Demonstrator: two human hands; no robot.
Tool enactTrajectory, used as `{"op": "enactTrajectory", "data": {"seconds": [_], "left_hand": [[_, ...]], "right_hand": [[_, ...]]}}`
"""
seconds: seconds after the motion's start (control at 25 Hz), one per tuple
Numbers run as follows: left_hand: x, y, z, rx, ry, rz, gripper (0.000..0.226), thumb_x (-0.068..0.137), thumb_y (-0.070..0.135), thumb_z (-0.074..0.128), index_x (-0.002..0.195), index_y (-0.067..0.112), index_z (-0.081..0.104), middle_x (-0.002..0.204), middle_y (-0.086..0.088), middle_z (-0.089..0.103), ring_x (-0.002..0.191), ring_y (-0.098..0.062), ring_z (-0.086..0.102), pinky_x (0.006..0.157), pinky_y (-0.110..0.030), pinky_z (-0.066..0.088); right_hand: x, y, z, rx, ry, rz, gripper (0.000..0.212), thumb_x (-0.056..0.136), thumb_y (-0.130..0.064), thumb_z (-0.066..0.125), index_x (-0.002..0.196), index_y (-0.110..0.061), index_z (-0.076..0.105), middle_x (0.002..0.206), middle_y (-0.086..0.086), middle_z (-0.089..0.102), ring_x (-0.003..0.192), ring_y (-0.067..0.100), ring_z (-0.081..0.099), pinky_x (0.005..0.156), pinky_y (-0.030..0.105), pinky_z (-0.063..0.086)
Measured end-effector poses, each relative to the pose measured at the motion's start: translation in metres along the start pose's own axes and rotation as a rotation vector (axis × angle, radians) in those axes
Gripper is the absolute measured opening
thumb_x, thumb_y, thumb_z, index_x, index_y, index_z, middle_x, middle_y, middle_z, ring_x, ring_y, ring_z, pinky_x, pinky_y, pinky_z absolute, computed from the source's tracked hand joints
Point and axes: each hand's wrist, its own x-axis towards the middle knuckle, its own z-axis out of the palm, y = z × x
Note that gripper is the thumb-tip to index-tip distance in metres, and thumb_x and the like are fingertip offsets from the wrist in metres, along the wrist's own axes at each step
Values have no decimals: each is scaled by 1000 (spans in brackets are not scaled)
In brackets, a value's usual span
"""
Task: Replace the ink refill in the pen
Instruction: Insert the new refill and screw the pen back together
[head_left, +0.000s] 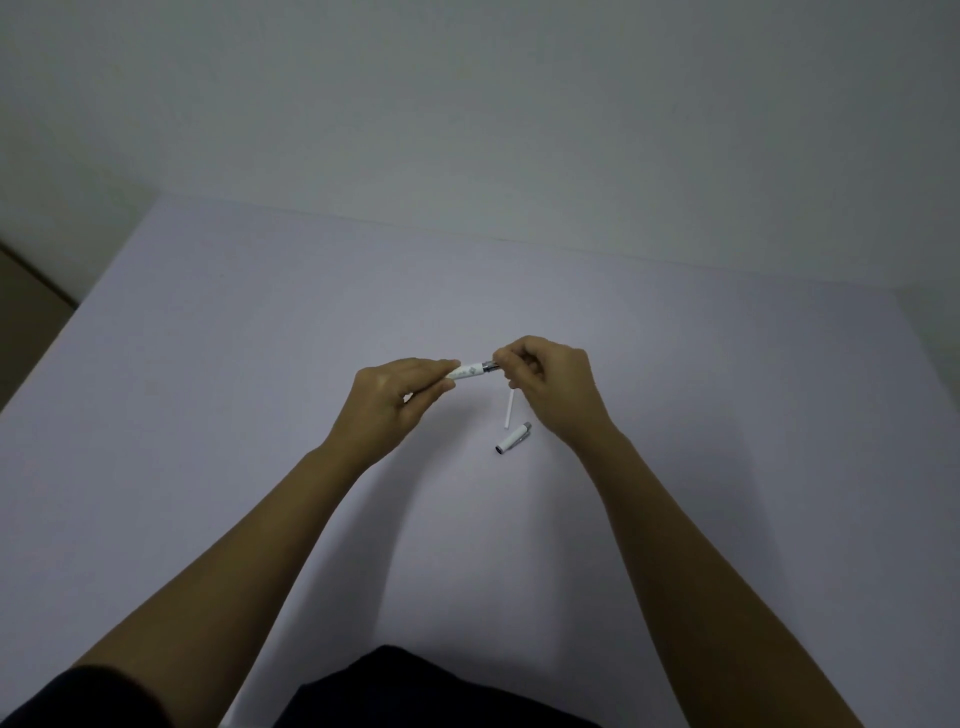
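Five items, listed by size.

1. Bench (260, 415): pale, plain surface filling the middle of the view, its far edge meeting a light wall (467, 104). It carries the loose pen parts; both forearms reach out over it from the near edge.

2. Left hand (395, 400): raised above the bench, left of centre. Fingers curled closed around the white barrel, thumb and fingertips pinching it near its right end. A small white bit shows below the palm; whether it is the barrel's other end cannot be told.

3. Right hand (550, 384): raised just right of the left hand, fingers bent in, tips gripping the dark metal end of the pen where it leaves the barrel. What lies inside the fist is hidden.

4. Pen (470, 371): held between the two hands, roughly level, clear of the bench. White barrel with a faint printed pattern, then a silvery-dark collar at the right, where the right fingertips meet it. Cap off.

5. Cap (514, 439): white tube with a dark open mouth at its lower left and a metal tip at its upper right, lying tilted on the bench below the right hand, just beside the wrist.

6. Refill (509, 410): thin white stick, nearly upright in the view, its upper end under the right hand, its lower end near the cap but apart from it. Whether it rests on the bench or hangs from the fingers cannot be told.
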Motion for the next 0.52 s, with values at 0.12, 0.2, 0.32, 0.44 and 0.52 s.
{"op": "enactTrajectory", "data": {"seconds": [0.12,0.2,0.32,0.44,0.52], "left_hand": [[2,1,0,-29,-7,-16,21,85,11,64,105,7,70,82,-9,75,68,-13,64,68,1,39],[4,1,-1,-39,1,-53,21,87,13,61,106,9,69,71,-9,71,60,-21,63,60,-10,40],[8,1,-3,-35,28,-64,20,88,14,60,106,11,69,64,-10,67,57,-22,60,57,-17,40],[11,3,-6,-53,21,-19,22,87,16,59,106,11,69,65,-7,68,59,-14,57,59,-6,37],[12,4,-8,-61,7,-2,23,87,16,59,107,11,69,67,-7,69,59,-17,60,60,-9,39]], "right_hand": [[1,-3,-1,38,29,-10,16,88,-23,61,84,-10,70,62,-9,62,56,-9,61,63,8,49],[0,-5,-2,61,20,-45,14,86,-20,63,92,-10,71,68,-12,63,62,-10,61,65,4,47],[-1,-7,-4,59,-17,-107,21,87,-11,61,107,-10,67,81,-8,66,75,-5,65,72,4,48],[-1,-8,-5,82,-13,-128,13,91,-11,55,98,-12,66,78,-5,67,75,6,69,77,18,57],[-1,-7,-5,85,-7,-77,12,92,-18,55,86,-17,65,71,-1,67,68,6,68,74,25,59]]}}
